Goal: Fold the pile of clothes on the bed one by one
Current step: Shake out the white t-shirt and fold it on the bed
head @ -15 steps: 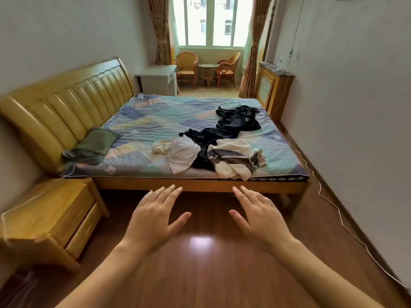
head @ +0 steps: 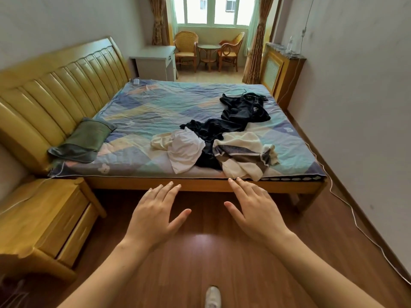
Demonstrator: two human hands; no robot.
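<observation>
On bed (head: 289, 176), clothes pile (head: 222, 138), hands empty

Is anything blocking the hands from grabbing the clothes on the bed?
Nothing visible does. Both the left hand and right hand are open over bare floor, and the pile of clothes lies at the bed's near edge.

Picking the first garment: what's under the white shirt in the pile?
The white shirt lies over a cream garment and the black clothing's edge. Whatever else is beneath it is covered.
</observation>
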